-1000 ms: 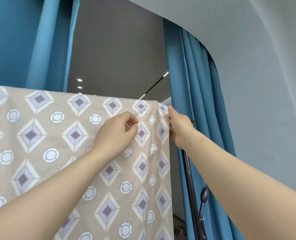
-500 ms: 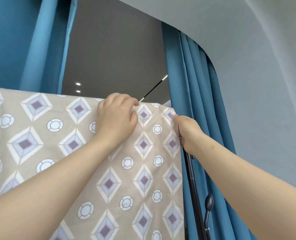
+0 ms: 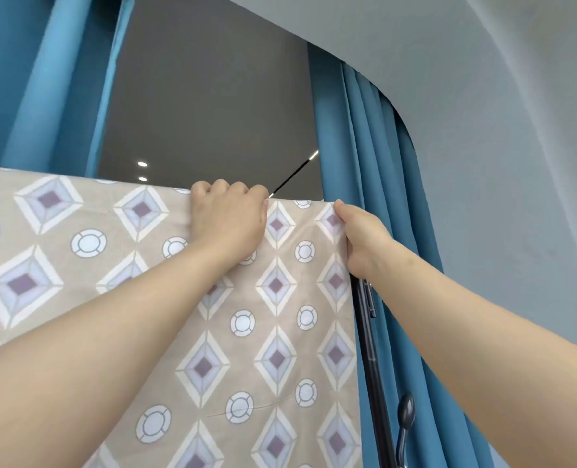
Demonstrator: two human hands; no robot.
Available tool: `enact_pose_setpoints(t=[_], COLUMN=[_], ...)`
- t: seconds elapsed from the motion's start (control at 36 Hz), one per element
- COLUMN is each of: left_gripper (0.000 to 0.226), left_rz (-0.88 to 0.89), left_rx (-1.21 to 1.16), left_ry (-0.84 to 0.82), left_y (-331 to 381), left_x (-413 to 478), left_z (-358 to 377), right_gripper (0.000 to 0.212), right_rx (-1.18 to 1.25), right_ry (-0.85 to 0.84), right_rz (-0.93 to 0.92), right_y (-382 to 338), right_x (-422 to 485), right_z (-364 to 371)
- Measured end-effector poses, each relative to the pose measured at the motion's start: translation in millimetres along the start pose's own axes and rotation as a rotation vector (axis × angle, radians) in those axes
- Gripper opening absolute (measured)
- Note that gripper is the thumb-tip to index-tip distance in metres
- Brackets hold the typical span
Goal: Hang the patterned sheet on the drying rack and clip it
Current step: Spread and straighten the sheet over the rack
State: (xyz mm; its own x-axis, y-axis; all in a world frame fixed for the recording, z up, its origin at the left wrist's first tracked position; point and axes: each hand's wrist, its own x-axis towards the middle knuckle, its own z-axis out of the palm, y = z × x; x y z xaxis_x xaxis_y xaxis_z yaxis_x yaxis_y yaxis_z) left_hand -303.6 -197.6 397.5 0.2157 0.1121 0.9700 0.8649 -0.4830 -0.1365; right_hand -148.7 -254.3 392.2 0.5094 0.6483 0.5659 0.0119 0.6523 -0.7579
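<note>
- Looking up, I see the patterned sheet (image 3: 165, 298) draped over the top of the drying rack, hanging down flat in front.
- My left hand (image 3: 228, 221) has moved up. A second ago it pinched the cloth lower down; now it is curled over the top fold, closed on the sheet.
- My right hand (image 3: 364, 243) has slid to the sheet's right corner and grips the edge there, just above the dark rack pole (image 3: 370, 349).
- I think the sheet is now hung, and I am pulling it smooth.
- I see no clip, so the clipping is not done yet.
- Blue curtains (image 3: 375, 163) hang just behind.
</note>
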Motion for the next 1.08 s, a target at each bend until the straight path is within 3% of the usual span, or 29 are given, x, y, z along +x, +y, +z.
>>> enact_pose_setpoints(t=[0.47,0.83,0.97,1.03,1.08], left_gripper=[0.036,0.027,0.026,0.026,0.027], left_rz=[0.095,0.105,0.097,0.112,0.145], left_rx=[-0.138,-0.506,-0.686,-0.679,-0.579], left_ry=[-0.086,-0.118,-0.137,-0.132,-0.115], left_y=[74,147,158,149,140], left_x=[31,41,34,31,28], left_z=[21,30,34,34,31], right_gripper=[0.016,0.022,0.033,0.039,0.043], right_rx=[0.021,0.12,0.21,0.234,0.173], right_ry=[0.158,0.294,0.166,0.13,0.198], right_rz=[-0.017,-0.066,0.046,0.087,0.061], right_y=[-20,-17,3,14,17], right_x=[11,5,-11,-17,-22], right_z=[-73,-123,-130,-127,-119])
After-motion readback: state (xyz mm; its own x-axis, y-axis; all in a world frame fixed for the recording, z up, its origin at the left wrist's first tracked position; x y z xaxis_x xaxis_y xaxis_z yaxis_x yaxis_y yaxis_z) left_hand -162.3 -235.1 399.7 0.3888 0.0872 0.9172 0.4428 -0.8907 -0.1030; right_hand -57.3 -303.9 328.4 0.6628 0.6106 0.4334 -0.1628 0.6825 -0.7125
